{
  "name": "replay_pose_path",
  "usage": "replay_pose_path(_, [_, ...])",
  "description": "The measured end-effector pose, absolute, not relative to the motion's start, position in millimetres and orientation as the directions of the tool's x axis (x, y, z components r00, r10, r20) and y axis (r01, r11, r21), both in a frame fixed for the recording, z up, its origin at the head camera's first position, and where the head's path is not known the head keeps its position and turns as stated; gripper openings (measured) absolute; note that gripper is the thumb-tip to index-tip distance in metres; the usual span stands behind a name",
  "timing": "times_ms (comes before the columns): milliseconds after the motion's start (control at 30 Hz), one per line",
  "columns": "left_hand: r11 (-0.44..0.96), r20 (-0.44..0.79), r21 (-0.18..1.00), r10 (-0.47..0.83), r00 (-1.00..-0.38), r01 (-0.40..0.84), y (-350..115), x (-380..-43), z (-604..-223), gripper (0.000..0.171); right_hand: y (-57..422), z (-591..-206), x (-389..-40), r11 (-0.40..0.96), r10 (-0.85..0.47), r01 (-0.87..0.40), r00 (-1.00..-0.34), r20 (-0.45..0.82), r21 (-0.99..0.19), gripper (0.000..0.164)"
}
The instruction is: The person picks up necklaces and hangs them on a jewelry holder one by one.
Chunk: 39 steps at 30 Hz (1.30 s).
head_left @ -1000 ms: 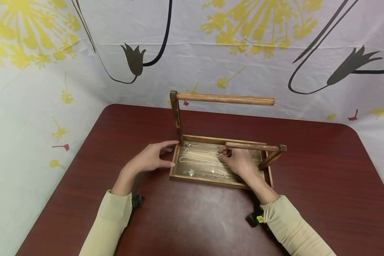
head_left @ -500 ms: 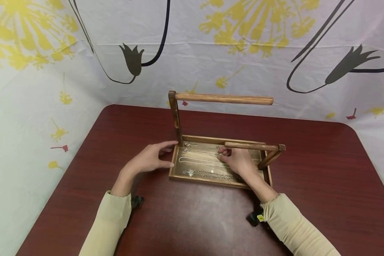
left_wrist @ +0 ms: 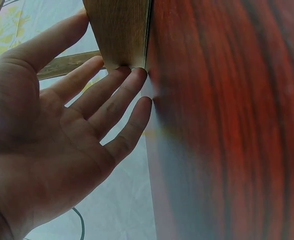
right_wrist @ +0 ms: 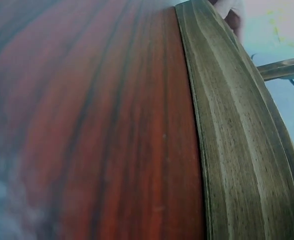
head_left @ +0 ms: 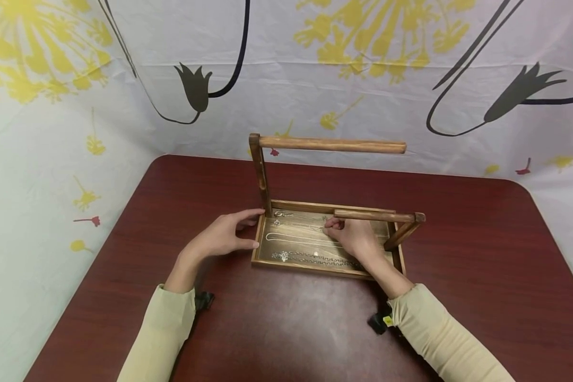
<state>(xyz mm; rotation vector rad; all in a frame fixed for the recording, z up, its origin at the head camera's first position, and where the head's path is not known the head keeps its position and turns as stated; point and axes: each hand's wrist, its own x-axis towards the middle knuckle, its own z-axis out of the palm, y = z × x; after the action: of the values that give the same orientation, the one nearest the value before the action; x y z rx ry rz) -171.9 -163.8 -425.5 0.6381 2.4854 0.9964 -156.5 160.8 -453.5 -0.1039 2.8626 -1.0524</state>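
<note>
A shallow wooden tray (head_left: 310, 269) stands on the table, with several necklaces laid lengthwise inside. My left hand (head_left: 222, 233) spans its left end, thumb and fingers spread and touching the end wall (left_wrist: 122, 35), as the left wrist view also shows. Over the tray's middle, my right hand (head_left: 355, 239) has its fingers curled, thumb and index pinching a fine necklace (head_left: 293, 225) that runs left from the fingertips. Nearer me lie a plain chain (head_left: 291, 237) and a darker chain (head_left: 315, 259) with a flower-like pendant (head_left: 284, 255). The right wrist view hides the right hand's fingertips.
A wooden post (head_left: 260, 175) at the tray's left end carries a long bar (head_left: 331, 144) high over the back. From the right post (head_left: 401, 233), a lower bar (head_left: 367, 215) reaches across above my right hand. Printed cloth (head_left: 363, 116) hangs behind the reddish table (head_left: 196, 185).
Both hands keep nearly the same place; the right fingertips stay on the fine necklace. The whole head view has shifted slightly.
</note>
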Motion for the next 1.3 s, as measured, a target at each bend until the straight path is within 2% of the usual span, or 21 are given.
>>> replay_pose_path(367, [0.645,-0.181,0.717,0.539,-0.822,0.264,-163.7,-171.4,-425.1,0.076,160.9,-454.4,-155.3,0.785,-0.08,-0.039,-0.996,-0.04,-0.618,0.016])
replay_pose_path(667, [0.639,-0.179,0.721,0.545,-0.819,0.267,-163.3,-170.7,-422.9,0.076,163.7,-455.9,-155.6,0.783,-0.12,-0.096,-0.993,0.002,-0.615,0.01])
replay_pose_path(1100, [0.644,-0.191,0.721,0.54,-0.82,0.256,-164.1,-169.6,-425.3,0.076,169.2,-450.1,-154.2,0.706,-0.164,-0.141,-0.986,0.034,-0.694,0.01])
replay_pose_path(1300, [0.643,-0.191,0.722,0.543,-0.818,0.258,-164.8,-170.1,-425.7,0.076,170.6,-444.6,-152.8,0.694,-0.124,-0.055,-0.991,-0.044,-0.718,0.017])
